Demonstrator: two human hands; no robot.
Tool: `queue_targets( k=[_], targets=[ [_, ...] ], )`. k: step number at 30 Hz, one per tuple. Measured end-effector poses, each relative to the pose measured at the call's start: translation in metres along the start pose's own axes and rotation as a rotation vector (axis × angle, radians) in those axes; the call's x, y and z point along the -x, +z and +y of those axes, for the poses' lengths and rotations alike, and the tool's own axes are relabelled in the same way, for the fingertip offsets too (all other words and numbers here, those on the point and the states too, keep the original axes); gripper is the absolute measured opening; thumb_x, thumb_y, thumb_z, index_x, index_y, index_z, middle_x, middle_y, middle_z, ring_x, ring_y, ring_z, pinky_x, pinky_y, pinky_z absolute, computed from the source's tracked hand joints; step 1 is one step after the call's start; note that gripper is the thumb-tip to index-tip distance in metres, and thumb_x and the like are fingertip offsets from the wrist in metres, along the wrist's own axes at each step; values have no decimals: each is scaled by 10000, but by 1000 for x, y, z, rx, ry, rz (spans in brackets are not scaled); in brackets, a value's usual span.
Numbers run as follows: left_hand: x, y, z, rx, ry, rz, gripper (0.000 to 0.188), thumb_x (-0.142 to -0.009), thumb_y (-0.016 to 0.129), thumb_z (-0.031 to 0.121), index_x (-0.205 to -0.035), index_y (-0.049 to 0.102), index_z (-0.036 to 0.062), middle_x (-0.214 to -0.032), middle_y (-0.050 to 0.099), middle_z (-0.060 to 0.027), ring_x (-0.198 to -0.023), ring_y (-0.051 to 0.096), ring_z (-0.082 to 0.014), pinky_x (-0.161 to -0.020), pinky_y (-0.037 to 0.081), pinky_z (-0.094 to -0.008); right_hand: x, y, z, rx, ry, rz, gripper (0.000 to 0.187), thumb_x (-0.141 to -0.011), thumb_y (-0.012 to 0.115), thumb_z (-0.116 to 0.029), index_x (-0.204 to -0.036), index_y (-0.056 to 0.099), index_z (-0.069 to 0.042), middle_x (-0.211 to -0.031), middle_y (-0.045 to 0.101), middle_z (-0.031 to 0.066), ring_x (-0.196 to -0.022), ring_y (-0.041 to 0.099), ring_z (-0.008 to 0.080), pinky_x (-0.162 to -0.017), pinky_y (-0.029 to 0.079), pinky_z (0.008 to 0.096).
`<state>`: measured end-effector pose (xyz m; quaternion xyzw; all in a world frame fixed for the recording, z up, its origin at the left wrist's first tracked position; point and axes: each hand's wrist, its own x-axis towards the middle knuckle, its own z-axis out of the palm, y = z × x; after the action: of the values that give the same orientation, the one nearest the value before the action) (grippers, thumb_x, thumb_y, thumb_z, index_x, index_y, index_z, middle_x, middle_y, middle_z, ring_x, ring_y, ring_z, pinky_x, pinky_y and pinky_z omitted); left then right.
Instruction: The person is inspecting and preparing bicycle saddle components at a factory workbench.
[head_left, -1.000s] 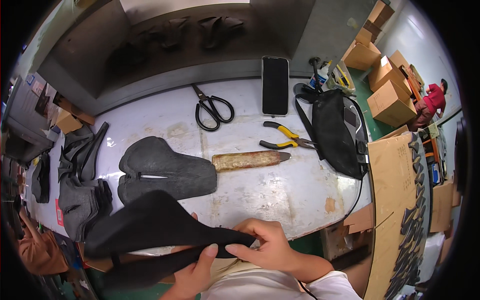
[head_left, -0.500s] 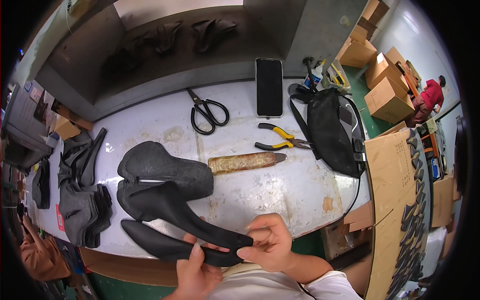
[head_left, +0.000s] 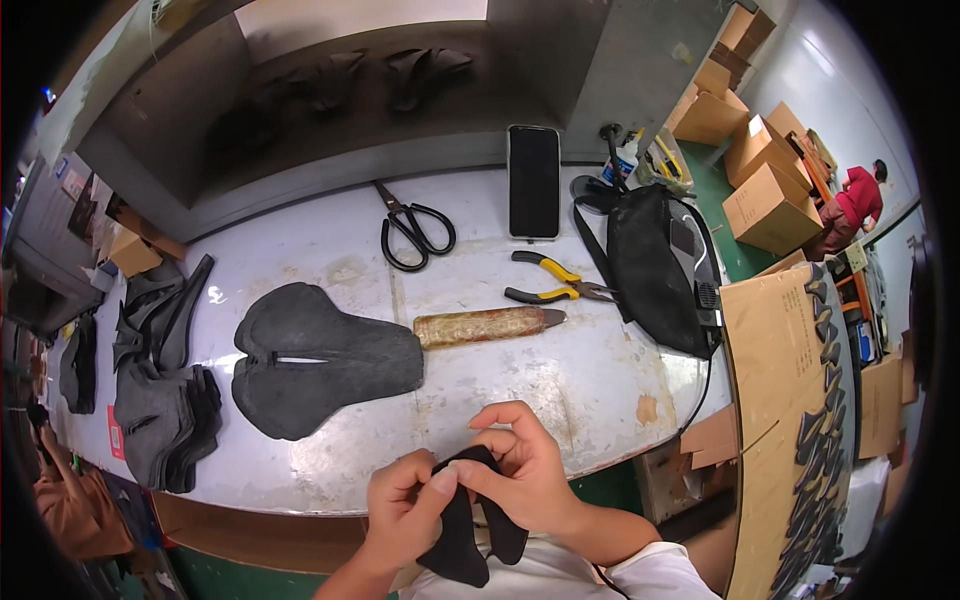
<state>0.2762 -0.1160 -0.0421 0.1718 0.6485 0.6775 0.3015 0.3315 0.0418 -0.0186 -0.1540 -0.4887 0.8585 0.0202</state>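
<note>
At the table's near edge, my left hand (head_left: 408, 505) and my right hand (head_left: 522, 478) pinch the top of a black forked saddle cover piece (head_left: 458, 545). Thumbs and fingertips meet close together on its narrow joined end, and its two limbs hang down toward my lap. Beyond my hands, to the left, a dark grey saddle-shaped pad (head_left: 325, 375) with a slit in the middle lies flat on the table. Its narrow end touches a tape-wrapped tool handle (head_left: 480, 327) with a short dark metal tip.
Black-handled scissors (head_left: 415, 235), yellow-and-black pliers (head_left: 560, 280), a phone (head_left: 534, 182) and a black pouch (head_left: 660, 270) lie across the white table (head_left: 500, 390). Stacked grey pads (head_left: 170, 430) stand left. Cardboard (head_left: 775, 370) edges the right side; a person in red (head_left: 855, 205) is far off.
The black piece has swung from across the grey pad to hang below my hands, uncovering the pad. My left hand has moved up beside my right at its joined end.
</note>
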Motion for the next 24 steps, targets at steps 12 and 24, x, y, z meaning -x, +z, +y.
queue_targets(
  k=[12,24],
  targets=[
    [-2,8,-5,270,16,86,189,-935,603,179,-826,526,46,-783,581,-67,-682,577,-129,-632,493,-270,5,1,2,-26,-55,19,320,-917,617,-20,-1147,395,-25,-838,666,95,-649,616,95,-565,494,219],
    [-5,6,12,505,-300,32,172,-945,604,178,-968,546,17,-736,605,-63,-575,575,-119,-528,498,-265,1,-14,-3,679,-252,-113,274,-956,589,-182,-747,555,-9,-625,555,-21,-549,467,69,-497,374,248]
  ],
)
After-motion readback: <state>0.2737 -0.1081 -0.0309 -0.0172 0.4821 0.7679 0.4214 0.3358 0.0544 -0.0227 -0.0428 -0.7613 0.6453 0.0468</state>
